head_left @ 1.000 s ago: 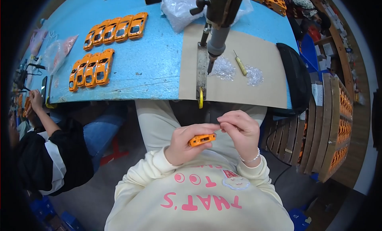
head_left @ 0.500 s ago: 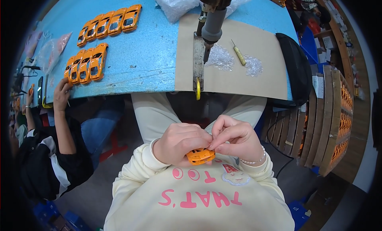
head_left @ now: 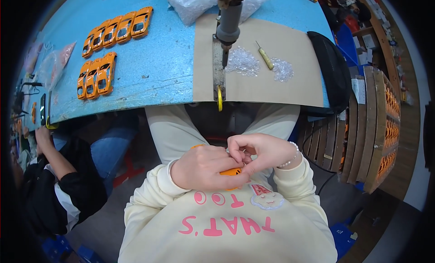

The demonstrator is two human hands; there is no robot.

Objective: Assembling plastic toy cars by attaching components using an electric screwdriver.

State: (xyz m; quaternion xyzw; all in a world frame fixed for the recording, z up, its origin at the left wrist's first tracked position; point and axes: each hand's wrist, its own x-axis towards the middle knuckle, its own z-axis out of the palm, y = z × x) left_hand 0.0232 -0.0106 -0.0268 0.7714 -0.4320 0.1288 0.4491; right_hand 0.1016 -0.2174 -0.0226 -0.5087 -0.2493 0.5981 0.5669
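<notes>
In front of my chest, my left hand [head_left: 204, 168] is closed around an orange toy car body [head_left: 232, 172] and covers most of it. My right hand [head_left: 263, 152] meets it from the right, thumb and fingers pinched together at the shell. Whatever the pinch holds, if anything, is too small and hidden to make out. Past my knees, small clear plastic pieces [head_left: 243, 62] lie heaped on a brown board [head_left: 290, 93], with a second heap [head_left: 282, 70] to the right. Between the heaps rests a thin-tipped tool with a yellowish handle [head_left: 265, 60].
A dark upright machine head [head_left: 228, 25] stands above a metal bar [head_left: 218, 68] at the table edge. Orange car bodies [head_left: 117, 29] line the blue table [head_left: 158, 68] at left. A co-worker's arm [head_left: 59, 156] is at far left. Stacked trays [head_left: 380, 136] stand right.
My right hand has curled further over the car body, now more covered by my fingers. The co-worker's hand has withdrawn leftward from the nearer row, which has one car body fewer.
</notes>
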